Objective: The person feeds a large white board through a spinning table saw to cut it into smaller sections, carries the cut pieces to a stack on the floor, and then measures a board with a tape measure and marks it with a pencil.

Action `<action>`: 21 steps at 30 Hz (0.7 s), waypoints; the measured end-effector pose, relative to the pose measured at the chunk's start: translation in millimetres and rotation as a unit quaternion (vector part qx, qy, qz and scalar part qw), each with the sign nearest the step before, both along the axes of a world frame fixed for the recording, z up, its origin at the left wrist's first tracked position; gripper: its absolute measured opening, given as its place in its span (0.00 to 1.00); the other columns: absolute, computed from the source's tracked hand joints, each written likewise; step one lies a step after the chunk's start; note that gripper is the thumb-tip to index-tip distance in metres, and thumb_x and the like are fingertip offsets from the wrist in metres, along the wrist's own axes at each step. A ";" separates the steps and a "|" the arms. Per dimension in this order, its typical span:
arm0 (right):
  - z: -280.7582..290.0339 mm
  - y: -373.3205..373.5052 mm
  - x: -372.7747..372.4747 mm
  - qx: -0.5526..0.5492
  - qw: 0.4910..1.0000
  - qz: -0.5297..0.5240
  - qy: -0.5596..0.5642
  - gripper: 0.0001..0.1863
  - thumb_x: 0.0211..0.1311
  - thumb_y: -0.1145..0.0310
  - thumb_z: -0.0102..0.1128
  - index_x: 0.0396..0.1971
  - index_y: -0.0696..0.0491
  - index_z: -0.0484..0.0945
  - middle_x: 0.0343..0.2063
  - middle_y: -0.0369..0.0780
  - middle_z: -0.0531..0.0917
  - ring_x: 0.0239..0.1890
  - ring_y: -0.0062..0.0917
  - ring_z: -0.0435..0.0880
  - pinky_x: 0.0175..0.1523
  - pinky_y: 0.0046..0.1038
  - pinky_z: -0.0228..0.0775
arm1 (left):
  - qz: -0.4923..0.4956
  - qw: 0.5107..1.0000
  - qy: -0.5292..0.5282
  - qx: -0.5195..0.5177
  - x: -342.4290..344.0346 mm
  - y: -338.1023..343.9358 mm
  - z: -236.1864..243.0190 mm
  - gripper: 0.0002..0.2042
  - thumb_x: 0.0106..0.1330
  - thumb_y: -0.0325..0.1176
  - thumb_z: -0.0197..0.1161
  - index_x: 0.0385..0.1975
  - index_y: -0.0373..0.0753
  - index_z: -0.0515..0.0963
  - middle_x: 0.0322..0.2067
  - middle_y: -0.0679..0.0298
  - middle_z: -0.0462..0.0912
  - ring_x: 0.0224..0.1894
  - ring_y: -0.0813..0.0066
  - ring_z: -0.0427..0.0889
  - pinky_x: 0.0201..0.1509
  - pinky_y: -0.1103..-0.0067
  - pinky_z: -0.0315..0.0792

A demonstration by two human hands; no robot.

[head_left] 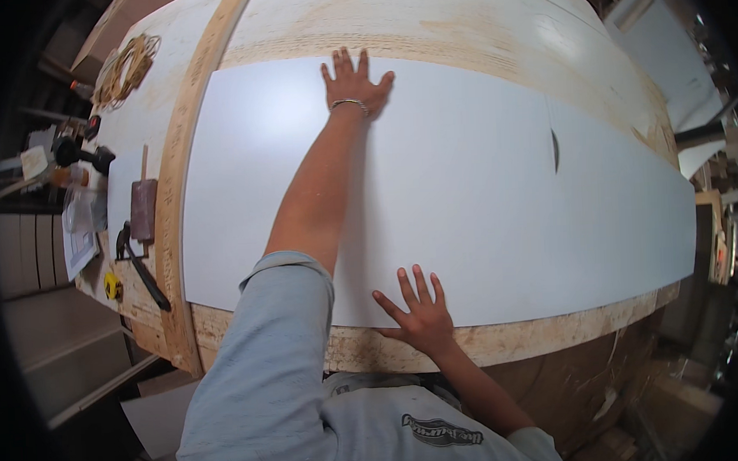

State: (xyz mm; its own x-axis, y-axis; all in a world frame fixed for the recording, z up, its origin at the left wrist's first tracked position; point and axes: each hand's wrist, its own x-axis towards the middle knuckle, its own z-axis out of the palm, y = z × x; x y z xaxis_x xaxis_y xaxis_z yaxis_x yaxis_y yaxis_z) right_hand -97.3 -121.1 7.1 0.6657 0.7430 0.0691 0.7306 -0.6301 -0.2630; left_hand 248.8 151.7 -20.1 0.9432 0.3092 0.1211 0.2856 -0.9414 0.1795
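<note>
A large white panel [466, 201] lies flat on the wooden workbench [506, 341] in front of me. My left hand [356, 87] rests palm down at its far edge, fingers spread, with the arm stretched across the surface. Near the front edge, my right hand [425, 317] also lies flat with its fingers apart. Neither hand grips anything. A thin dark curved mark or sliver [556, 151] shows on the panel's right half; I cannot tell which it is. Along the panel's left end runs a long wooden batten [185, 131].
Left of the batten are a hammer [145, 273], a dark red block [143, 210], a yellow tape measure [113, 284], a black power tool [81, 152] and a coil of cord [127, 70]. Another white board [666, 61] stands at the far right.
</note>
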 end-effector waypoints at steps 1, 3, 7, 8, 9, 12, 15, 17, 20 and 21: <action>1.2 0.3 2.3 -0.003 1.000 0.001 0.000 0.53 0.42 0.32 0.73 0.73 0.28 0.64 0.69 0.52 0.68 0.73 0.51 0.64 0.68 0.60 0.60 | 0.003 1.000 -0.004 0.003 2.4 -0.5 1.1 0.43 0.71 0.70 0.38 0.79 0.48 0.48 0.80 0.51 0.41 0.82 0.57 0.36 0.81 0.56 0.30; 3.8 -1.4 4.6 0.002 1.000 0.000 0.005 0.53 0.44 0.33 0.71 0.74 0.29 0.62 0.70 0.52 0.67 0.73 0.51 0.64 0.68 0.60 0.60 | -0.005 1.000 0.008 0.003 6.7 -3.8 5.9 0.43 0.71 0.70 0.38 0.79 0.48 0.49 0.79 0.50 0.42 0.82 0.57 0.36 0.81 0.56 0.31; 8.3 -4.0 10.6 0.024 0.999 -0.009 0.038 0.51 0.50 0.34 0.68 0.75 0.31 0.60 0.70 0.52 0.67 0.73 0.50 0.63 0.70 0.58 0.60 | -0.005 0.999 0.022 0.033 19.3 -8.1 -2.2 0.44 0.69 0.72 0.38 0.79 0.48 0.51 0.79 0.49 0.44 0.82 0.57 0.37 0.81 0.53 0.31; 10.8 -6.9 11.9 0.032 0.999 0.002 0.040 0.51 0.51 0.34 0.67 0.75 0.32 0.60 0.70 0.51 0.67 0.74 0.50 0.63 0.70 0.58 0.60 | -0.002 0.999 0.028 0.031 21.7 -1.8 -4.8 0.45 0.69 0.73 0.38 0.79 0.48 0.52 0.79 0.48 0.44 0.82 0.56 0.38 0.80 0.52 0.31; 14.7 -6.1 12.9 0.040 0.998 0.011 0.040 0.50 0.52 0.34 0.66 0.75 0.33 0.61 0.70 0.51 0.67 0.74 0.50 0.63 0.71 0.57 0.59 | -0.009 0.999 0.026 0.033 22.2 8.0 -10.1 0.45 0.69 0.74 0.37 0.78 0.48 0.53 0.79 0.49 0.44 0.82 0.56 0.38 0.80 0.50 0.31; 10.7 -10.3 14.9 0.059 0.998 0.007 0.024 0.49 0.52 0.34 0.65 0.74 0.35 0.62 0.70 0.50 0.67 0.74 0.48 0.62 0.73 0.55 0.58 | 0.014 0.998 0.034 0.044 20.3 8.7 2.8 0.45 0.69 0.74 0.36 0.79 0.48 0.51 0.79 0.52 0.44 0.82 0.57 0.38 0.81 0.54 0.34; 7.4 -12.8 12.6 0.077 0.997 0.000 0.022 0.48 0.52 0.33 0.65 0.73 0.36 0.63 0.71 0.49 0.66 0.74 0.48 0.62 0.74 0.54 0.58 | 0.013 0.995 0.078 0.053 21.1 -6.5 19.0 0.43 0.71 0.73 0.35 0.80 0.51 0.47 0.80 0.54 0.42 0.82 0.59 0.37 0.82 0.55 0.34; 8.2 -13.6 13.9 0.078 0.997 -0.004 0.019 0.49 0.52 0.33 0.65 0.73 0.36 0.63 0.71 0.48 0.66 0.75 0.47 0.61 0.74 0.54 0.58 | 0.011 0.995 0.080 0.055 23.9 -9.1 20.3 0.43 0.71 0.73 0.34 0.80 0.51 0.46 0.80 0.54 0.43 0.82 0.59 0.37 0.81 0.55 0.34; 9.6 -10.9 15.2 0.066 0.998 -0.004 0.012 0.50 0.51 0.33 0.65 0.74 0.34 0.60 0.72 0.47 0.66 0.75 0.46 0.62 0.74 0.52 0.59 | 0.011 0.995 0.079 0.065 28.1 -5.6 15.2 0.43 0.71 0.73 0.34 0.80 0.53 0.46 0.80 0.53 0.42 0.82 0.58 0.37 0.81 0.54 0.34; 8.3 -9.7 16.3 0.059 0.998 -0.003 0.009 0.51 0.51 0.32 0.65 0.75 0.32 0.58 0.72 0.46 0.66 0.74 0.45 0.63 0.73 0.52 0.59 | 0.011 0.995 0.079 0.067 30.9 -3.7 14.8 0.43 0.71 0.73 0.34 0.80 0.54 0.46 0.80 0.53 0.42 0.82 0.58 0.37 0.81 0.53 0.34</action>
State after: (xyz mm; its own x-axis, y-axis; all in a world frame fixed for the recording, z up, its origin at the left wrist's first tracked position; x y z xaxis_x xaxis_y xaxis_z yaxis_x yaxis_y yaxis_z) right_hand -81.0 -130.8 15.4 0.6715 0.7269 0.1437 0.7220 -0.5982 -0.3477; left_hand 279.6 148.0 -5.3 0.9470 0.3209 0.0141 0.3209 -0.9471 0.0034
